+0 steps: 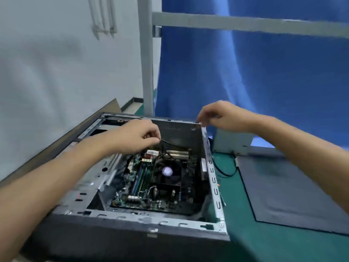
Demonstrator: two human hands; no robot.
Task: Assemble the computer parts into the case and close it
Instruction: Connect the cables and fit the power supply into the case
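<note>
An open computer case (213,178) lies on its side on the green bench. Inside it sits a motherboard (143,186) with a black CPU fan (167,172) in the middle. My left hand (137,136) hovers over the case's far half and pinches a thin black cable (171,143) that runs down toward the board. At the far right corner of the case, the curled fingers of my right hand (217,115) grip the rim. A grey power supply box (231,143) stands just outside the case, behind that corner.
A dark flat side panel (294,190) lies on the green mat (243,233) to the right of the case. A black wire (224,173) loops between case and panel. Blue curtain and a grey frame stand behind; a white wall is on the left.
</note>
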